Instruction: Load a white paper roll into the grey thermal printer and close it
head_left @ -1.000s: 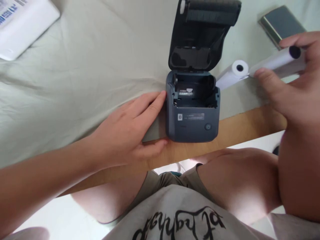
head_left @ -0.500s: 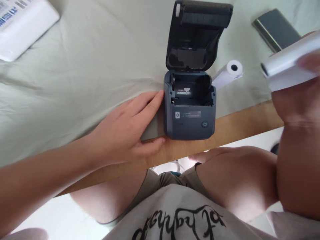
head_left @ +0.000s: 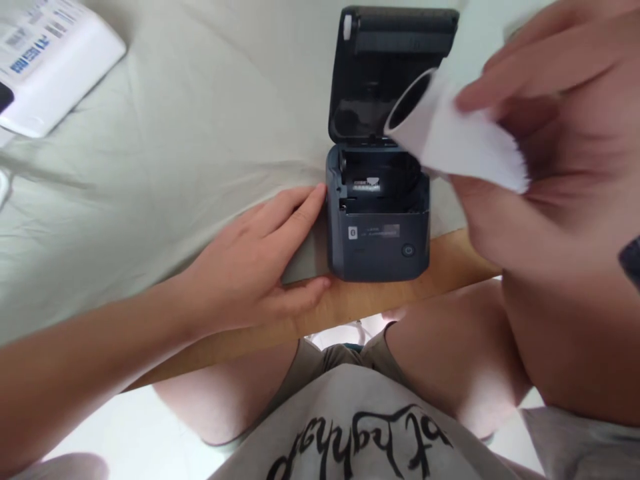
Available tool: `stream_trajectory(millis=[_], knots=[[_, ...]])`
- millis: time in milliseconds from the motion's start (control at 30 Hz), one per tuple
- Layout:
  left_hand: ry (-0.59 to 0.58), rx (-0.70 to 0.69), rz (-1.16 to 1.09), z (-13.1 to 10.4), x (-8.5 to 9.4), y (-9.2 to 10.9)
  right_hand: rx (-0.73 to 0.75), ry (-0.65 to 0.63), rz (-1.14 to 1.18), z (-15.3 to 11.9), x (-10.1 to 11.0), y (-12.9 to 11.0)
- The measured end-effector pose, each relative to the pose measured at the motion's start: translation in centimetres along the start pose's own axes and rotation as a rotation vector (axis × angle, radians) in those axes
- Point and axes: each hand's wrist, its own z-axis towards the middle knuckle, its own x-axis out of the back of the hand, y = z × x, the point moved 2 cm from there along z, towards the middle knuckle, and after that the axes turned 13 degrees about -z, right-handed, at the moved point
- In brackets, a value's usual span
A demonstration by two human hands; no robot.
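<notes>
A dark blue-grey printer (head_left: 379, 247) stands at the table's front edge with its black lid (head_left: 365, 80) raised and its paper bay uncovered. My left hand (head_left: 270, 257) lies beside the printer's left side, fingers spread, fingertips against the casing. Above the printer's right side, my right hand (head_left: 545, 127) grips a white paper roll (head_left: 435, 127) between thumb and fingers. The roll's hollow end points left, in front of the lid, and a jagged loose paper end hangs under the fingers.
A white box-like object with printed labels (head_left: 65, 67) lies at the upper left. Pale green cloth (head_left: 210, 120) covers the table, whose wooden edge (head_left: 280, 327) runs above my legs.
My right hand has come in from the right with the paper roll, up to the printer's open lid. It now hides the small roll and the dark box. My left hand has stayed put.
</notes>
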Motion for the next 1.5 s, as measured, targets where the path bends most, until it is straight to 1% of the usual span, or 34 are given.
stream_trajectory(millis=[33,100,167,200,267,300,367,433,533,633,700,767,933,1033,1100,1200,1267,1367,1500], knots=[[-0.007,-0.004,-0.005,0.1,0.2,0.1,0.094,0.027,-0.001,0.3,-0.4,-0.4],[-0.053,-0.008,-0.012,0.2,0.5,0.3,0.214,0.052,-0.027,0.7,-1.1,-0.3],[-0.110,-0.005,-0.002,0.4,0.5,0.4,0.267,-0.023,-0.093,0.9,-1.3,0.4],[-0.116,-0.004,0.011,0.4,0.4,0.5,0.299,-0.068,-0.138,0.9,-1.2,0.7],[-0.017,-0.041,0.032,0.3,0.0,0.6,0.350,-0.136,-0.202,0.8,-0.5,1.1],[0.019,-0.054,0.044,0.3,-0.2,0.6,0.354,-0.157,-0.216,0.8,-0.2,1.2],[0.051,-0.059,0.071,0.2,-0.7,0.5,0.336,-0.164,-0.207,0.8,0.4,1.3],[0.053,-0.048,0.081,0.1,-0.8,0.5,0.334,-0.129,-0.183,0.9,0.5,1.2],[-0.020,-0.061,0.050,0.3,-0.1,0.7,0.336,-0.073,-0.194,1.2,0.0,1.2],[-0.114,-0.044,0.043,0.5,1.0,1.0,0.317,-0.120,-0.246,1.4,-0.7,1.3],[-0.125,-0.015,0.054,0.6,1.3,1.1,0.292,-0.146,-0.267,1.5,-0.8,1.5],[-0.133,-0.013,0.059,0.6,1.2,1.1,0.263,-0.161,-0.274,1.5,-0.6,1.5],[-0.069,-0.015,0.062,0.7,0.7,1.1,0.160,-0.202,-0.284,1.1,-0.4,1.4],[-0.105,-0.019,0.036,0.6,0.8,1.1,0.104,-0.216,-0.281,0.9,-0.7,0.8],[-0.107,-0.022,0.008,0.6,1.0,1.1,0.070,-0.222,-0.272,0.6,-0.9,0.4],[-0.048,-0.045,-0.041,0.6,1.2,1.1,0.026,-0.229,-0.252,0.0,-1.1,-0.2],[-0.023,-0.080,-0.053,0.6,1.1,1.0,0.018,-0.233,-0.247,-0.6,-1.1,-0.5],[-0.051,-0.138,-0.027,0.5,0.8,0.8,0.015,-0.235,-0.247,-1.4,-0.7,-0.7],[0.007,-0.152,-0.042,0.4,0.5,0.4,-0.004,-0.232,-0.254,-1.2,-0.7,-0.5]])
